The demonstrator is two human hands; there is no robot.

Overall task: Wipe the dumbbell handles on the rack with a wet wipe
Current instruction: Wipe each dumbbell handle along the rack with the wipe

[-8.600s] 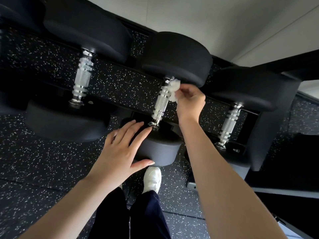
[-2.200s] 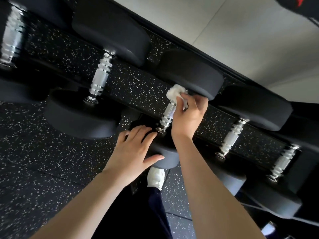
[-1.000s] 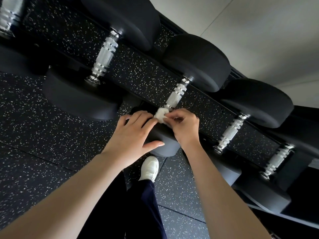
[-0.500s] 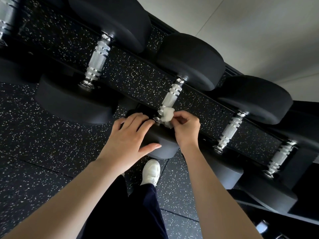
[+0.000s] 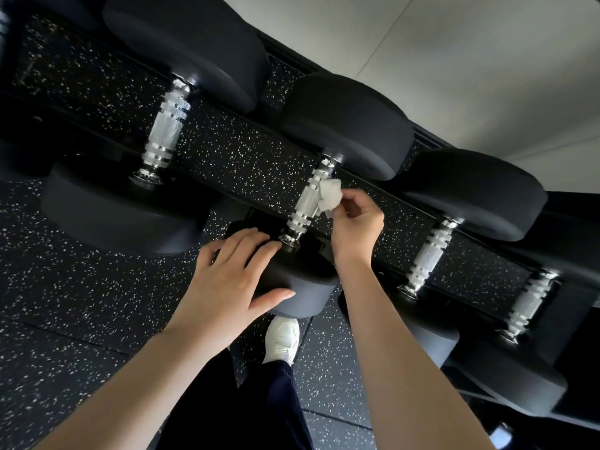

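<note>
Four knurled steel handles show in the head view, lying across the rack (image 5: 227,147) in a row that runs from 10 o'clock down to 4 o'clock. The middle handle (image 5: 306,203), just above the frame's centre, is the one being worked on.

The left hand (image 5: 227,280) lies flat on the near black head (image 5: 302,287) of that dumbbell, fingers straight and slightly spread, thumb stretched out along its rim. It is likely there to stop the weight rolling in its cradle while the steel is rubbed. The left forearm comes in from 7 o'clock.

The right hand (image 5: 355,228), at 3 o'clock of the handle, pinches a bunched white wet wipe (image 5: 330,194) between thumb and fingertips. It holds the wipe against the handle's right flank, near the far end. The small wad probably helps it reach into the knurling and the rings. The right wrist bends back, and its forearm rises from 5 o'clock.

Neither hand touches the left handle (image 5: 165,128) at 10 o'clock or the right handle (image 5: 428,254) at 4 o'clock. A white shoe (image 5: 281,339) stands at 6 o'clock on the speckled floor (image 5: 81,287).
</note>
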